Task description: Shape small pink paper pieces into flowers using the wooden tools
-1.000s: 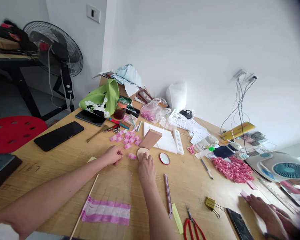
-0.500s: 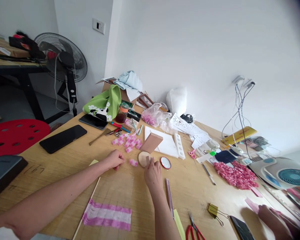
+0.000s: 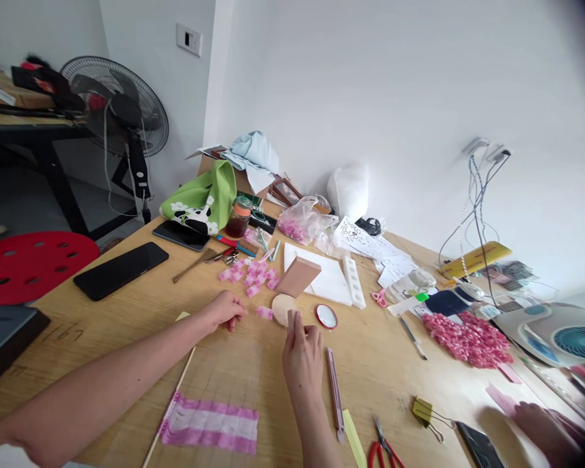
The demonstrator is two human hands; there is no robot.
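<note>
I look down at a pale wooden worktop crowded with craft things. My right hand is raised near the centre, its fingers drawn into a narrow pinch on a small tan square. The square stands upright at the edge of a round wooden disc, though I cannot tell whether it touches the disc. My left hand lies just to the left with its fingers loosely curled, and I cannot tell whether they hold anything.

Between my hands sits a single folded pink fabric piece, with a loose cluster of pink fabric squares just beyond it. Past the disc are a round red-rimmed mirror and a tan block leaning against a white board. A slim mauve craft knife lies by my right wrist. Another person's hand rests at the lower right.

A piece this small seems best held by its very edge, using only the fingertips, so they do not hide it or knock the disc.
</note>
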